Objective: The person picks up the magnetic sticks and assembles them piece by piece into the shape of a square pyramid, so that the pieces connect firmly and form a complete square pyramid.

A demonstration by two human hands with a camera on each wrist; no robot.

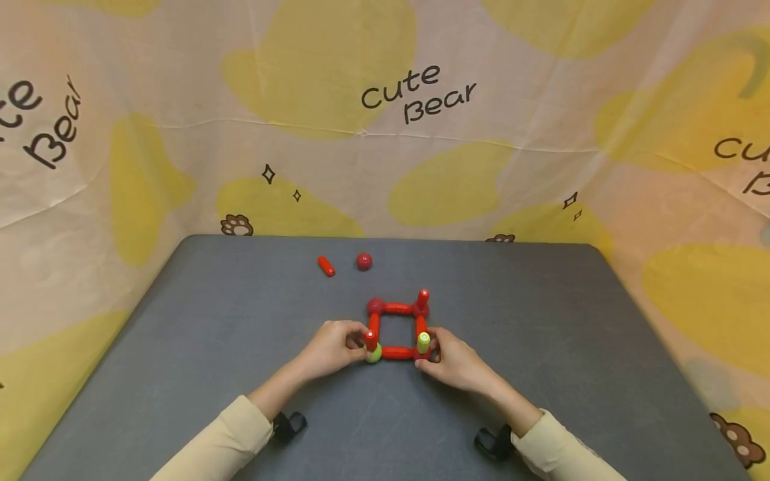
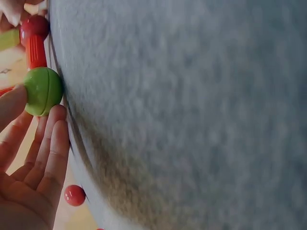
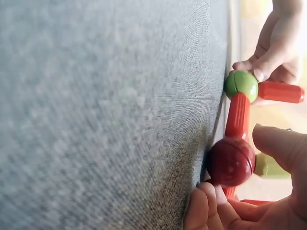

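A square frame of red rods and balls lies on the table. My left hand pinches the green ball at its near left corner, thumb on one side and fingertips on the other. A red rod stands up from that ball. At the near right corner my right hand holds a dark red ball between thumb and fingers. From it rises a yellow-green rod. Another upright red rod tops the far right corner; the far left red ball bears none.
Beyond the frame lie a loose red rod and a loose red ball. The grey table is bordered at the back and sides by a printed cloth. A black strap hangs by each wrist.
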